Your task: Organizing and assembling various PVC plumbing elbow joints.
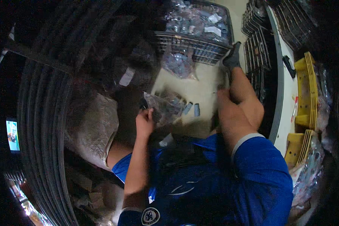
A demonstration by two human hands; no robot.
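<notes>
My left hand (144, 117) is closed on the upper left edge of a clear plastic bag (162, 110). Greyish pieces show dimly through the film, too blurred to name. Just right of the bag, two short grey tube-like pieces (197, 109) lie on the pale floor. My right hand (223, 83) is beyond them, close to my bent leg. Motion smears its fingers, so whether it holds anything cannot be made out.
Ahead stands a dark crate (194, 47) full of bagged grey parts, with another filled bag (178, 64) before it. Stacked dark crates (257, 52) rise to the right. Yellow bins (306, 90) and a red pen (294, 107) sit on a white surface. A large translucent sack (92, 130) is at left.
</notes>
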